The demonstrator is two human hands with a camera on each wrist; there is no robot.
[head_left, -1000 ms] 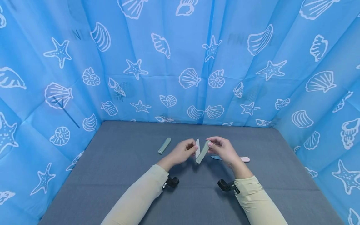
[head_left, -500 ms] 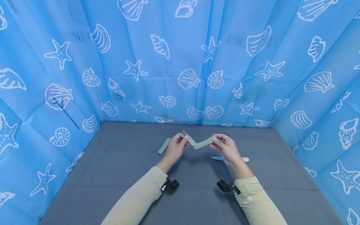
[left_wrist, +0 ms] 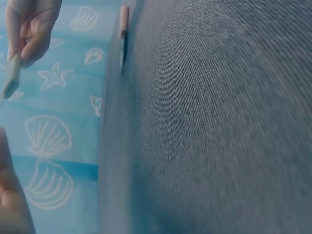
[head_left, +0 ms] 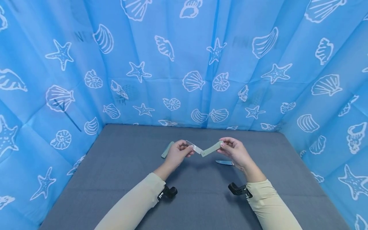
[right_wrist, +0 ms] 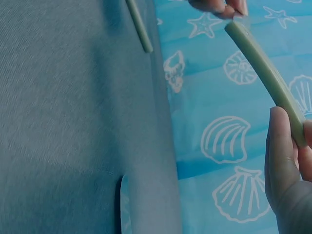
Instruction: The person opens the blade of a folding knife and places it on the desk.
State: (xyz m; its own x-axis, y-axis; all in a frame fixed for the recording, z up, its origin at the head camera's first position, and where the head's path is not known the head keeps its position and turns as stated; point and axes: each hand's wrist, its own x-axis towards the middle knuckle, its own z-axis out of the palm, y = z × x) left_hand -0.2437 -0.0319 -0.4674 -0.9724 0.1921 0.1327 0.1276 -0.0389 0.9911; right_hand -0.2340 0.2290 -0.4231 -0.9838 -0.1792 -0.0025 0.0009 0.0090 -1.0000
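A folding knife with a pale green handle [head_left: 211, 149] is held up over the table between my hands. Its silver blade [head_left: 197, 149] is swung out at a wide angle from the handle. My left hand [head_left: 176, 155] pinches the blade between thumb and fingers. At the handle's far end, my right hand [head_left: 237, 154] grips with thumb and fingertips. The right wrist view shows the green handle [right_wrist: 265, 70] slanting up from the right hand [right_wrist: 287, 170] toward the left fingers. In the left wrist view, much of the left hand [left_wrist: 12, 195] is cut off.
A second green folding knife [head_left: 167, 150], folded, lies behind the left hand. Beneath the right hand lies a knife with its blade [head_left: 224, 162] out; its pink handle [left_wrist: 124, 19] shows in the left wrist view. A blue shell-print curtain [head_left: 184, 64] surrounds the grey table [head_left: 195, 198].
The hands have moved apart, and the blade has swung from a narrow angle to a wide one. In the last half second both hands dipped slightly, and the right forearm shifted right.
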